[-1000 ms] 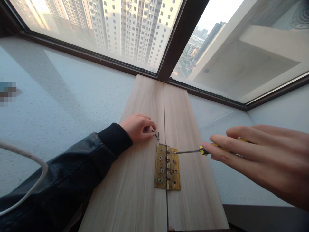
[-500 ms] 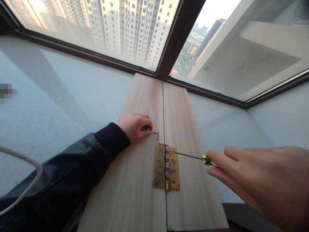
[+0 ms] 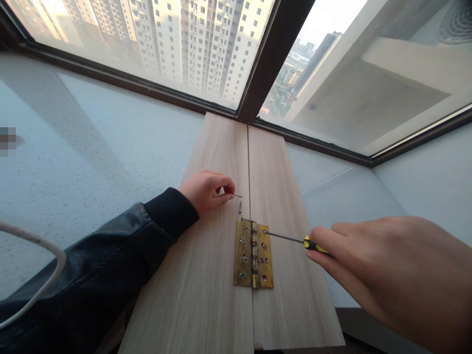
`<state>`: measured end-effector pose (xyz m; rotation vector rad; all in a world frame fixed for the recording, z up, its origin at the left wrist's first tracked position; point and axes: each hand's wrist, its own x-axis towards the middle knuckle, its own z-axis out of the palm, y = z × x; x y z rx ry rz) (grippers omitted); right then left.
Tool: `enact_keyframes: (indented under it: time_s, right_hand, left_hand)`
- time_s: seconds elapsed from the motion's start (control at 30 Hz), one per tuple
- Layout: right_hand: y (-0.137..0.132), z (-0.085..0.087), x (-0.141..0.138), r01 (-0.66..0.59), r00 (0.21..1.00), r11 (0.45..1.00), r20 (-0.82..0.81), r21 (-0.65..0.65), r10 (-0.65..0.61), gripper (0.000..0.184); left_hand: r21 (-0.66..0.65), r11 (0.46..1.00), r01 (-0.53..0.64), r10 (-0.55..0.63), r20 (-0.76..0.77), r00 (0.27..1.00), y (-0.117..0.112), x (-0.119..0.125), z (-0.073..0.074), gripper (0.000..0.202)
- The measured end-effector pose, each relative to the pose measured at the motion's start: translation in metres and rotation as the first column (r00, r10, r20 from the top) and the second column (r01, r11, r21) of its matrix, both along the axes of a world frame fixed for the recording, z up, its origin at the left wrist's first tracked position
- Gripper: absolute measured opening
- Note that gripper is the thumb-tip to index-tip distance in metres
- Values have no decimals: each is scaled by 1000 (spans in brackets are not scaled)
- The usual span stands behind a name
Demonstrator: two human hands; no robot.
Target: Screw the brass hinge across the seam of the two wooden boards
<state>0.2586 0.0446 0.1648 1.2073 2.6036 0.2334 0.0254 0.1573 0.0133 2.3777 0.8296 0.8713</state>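
1. Lying on a pale speckled surface [image 3: 110, 147] in a window corner are two wood-grain boards, the left board [image 3: 206, 275] and the right board [image 3: 283, 255], edge to edge and running up to the dark window frame [image 3: 265, 64].
2. Tower blocks show through the glass.
3. A brass hinge [image 3: 253, 254] sits flat across the seam between the boards, with screws in several of its holes.
4. The left hand [image 3: 206, 189], in a black sleeve [image 3: 110, 265], rests on the left board and pinches a screw [image 3: 238, 196] between its fingertips.
5. A second screw [image 3: 240, 206] lies loose on the board, just above the hinge.
6. The right hand [image 3: 387, 265] is closed around a screwdriver [image 3: 295, 239] with a yellow-and-black handle; its tip meets the hinge's upper right leaf.
7. A white cable [image 3: 47, 265] curves across the lower left.
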Motion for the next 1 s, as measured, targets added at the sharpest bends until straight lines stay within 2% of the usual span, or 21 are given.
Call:
enact_keyframes:
  time_s: [0.1, 0.17, 0.23, 0.37, 0.47, 0.57, 0.63, 0.73, 0.87, 1.0]
  right_hand:
    - [-2, 0, -8, 199, 978, 980, 66, -10, -198, 25]
    - [0, 4, -13, 369, 926, 928, 115, -59, -360, 27]
    - [0, 8, -17, 461, 883, 881, 154, -104, -444, 26]
    - [-6, 10, -17, 452, 881, 891, 175, -43, -439, 21]
    - [-14, 12, -8, 420, 890, 907, 184, 33, -418, 23]
    - [-23, 17, 12, 396, 904, 912, 128, 106, -407, 29]
    - [-29, 20, 30, 425, 902, 900, 39, 97, -430, 33]
    - [-39, 20, 56, 537, 842, 843, -58, -1, -536, 37]
    - [-52, 9, 77, 654, 742, 739, -54, -161, -669, 33]
    - [-60, -3, 83, 645, 726, 732, -122, -218, -676, 31]
  left_hand:
    - [31, 999, 17, -19, 59, 998, -2, 0, 3, 7]
    - [36, 999, 32, -35, 98, 995, -5, 1, 10, 7]
    - [31, 998, 54, -57, 113, 992, -10, 3, 20, 7]
    - [52, 981, 185, -188, 45, 981, -27, 11, 42, 7]
    - [97, 964, 249, -246, -42, 968, -41, 22, 48, 11]
    - [82, 960, 269, -259, -116, 959, -51, 35, 45, 14]
    - [75, 958, 277, -264, -147, 953, -56, 44, 40, 14]
    - [87, 954, 288, -268, -189, 945, -59, 55, 32, 15]
    - [121, 952, 282, -249, -231, 941, -61, 61, 22, 13]
    - [157, 942, 297, -252, -253, 934, -61, 63, 17, 13]
